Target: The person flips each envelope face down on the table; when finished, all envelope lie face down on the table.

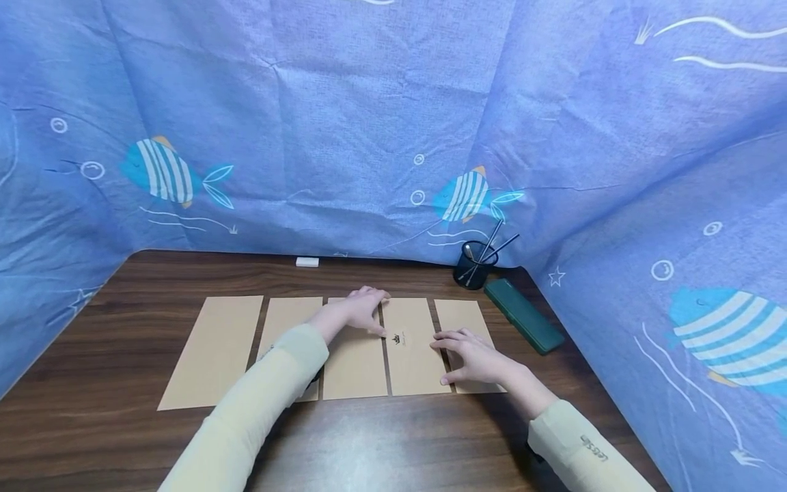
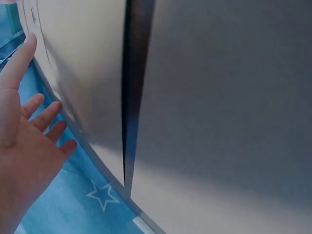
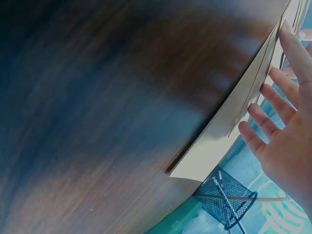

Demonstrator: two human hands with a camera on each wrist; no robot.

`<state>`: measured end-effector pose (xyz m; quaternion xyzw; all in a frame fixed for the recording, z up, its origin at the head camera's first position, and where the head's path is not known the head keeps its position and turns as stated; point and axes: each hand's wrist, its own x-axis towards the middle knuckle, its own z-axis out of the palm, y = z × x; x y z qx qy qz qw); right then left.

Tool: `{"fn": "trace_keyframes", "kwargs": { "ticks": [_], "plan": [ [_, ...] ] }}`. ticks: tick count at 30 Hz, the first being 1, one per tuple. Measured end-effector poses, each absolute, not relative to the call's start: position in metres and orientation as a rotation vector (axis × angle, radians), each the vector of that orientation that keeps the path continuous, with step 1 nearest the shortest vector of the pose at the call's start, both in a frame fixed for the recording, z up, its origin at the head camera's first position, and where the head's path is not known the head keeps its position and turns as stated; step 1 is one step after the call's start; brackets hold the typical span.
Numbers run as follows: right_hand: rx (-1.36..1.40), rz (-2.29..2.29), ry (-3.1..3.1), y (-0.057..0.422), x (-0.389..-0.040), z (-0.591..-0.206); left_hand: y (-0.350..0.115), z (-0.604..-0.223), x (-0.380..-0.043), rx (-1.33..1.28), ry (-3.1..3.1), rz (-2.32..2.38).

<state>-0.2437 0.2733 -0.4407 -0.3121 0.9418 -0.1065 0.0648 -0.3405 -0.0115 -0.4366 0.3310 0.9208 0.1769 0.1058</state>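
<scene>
Several flat kraft-brown rectangles (image 1: pixel 212 348), which look like notebooks or card sheets, lie in a row with narrow gaps. One, second from the right (image 1: pixel 410 372), carries a small dark crown print. My left hand (image 1: pixel 363 311) is at this piece's left edge, over the neighbouring piece (image 1: pixel 355 376). At its right edge is my right hand (image 1: pixel 473 359), partly covering the rightmost piece (image 1: pixel 461 313). Both hands have their fingers spread and loosely bent. In the wrist views, the left hand (image 2: pixel 29 151) and right hand (image 3: pixel 287 122) hold nothing; whether fingertips touch the pieces I cannot tell.
A black mesh pen holder (image 1: pixel 472 272) with pens stands at the back right, beside a dark green case (image 1: pixel 522 314). A small white block (image 1: pixel 307 262) lies at the dark wooden table's (image 1: pixel 369 444) back edge. Blue fish-patterned cloth (image 1: pixel 344 137) hangs behind and beside the table.
</scene>
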Motion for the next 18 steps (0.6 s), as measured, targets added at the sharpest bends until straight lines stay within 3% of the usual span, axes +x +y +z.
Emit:
{"fn": "trace_keyframes", "kwargs": {
  "ticks": [18],
  "plan": [
    [-0.954, -0.362, 2.817, 0.2737, -0.2459, -0.4388, -0.0070, -0.4420, -0.3484, 1.052, 2.705, 0.681]
  ]
}}
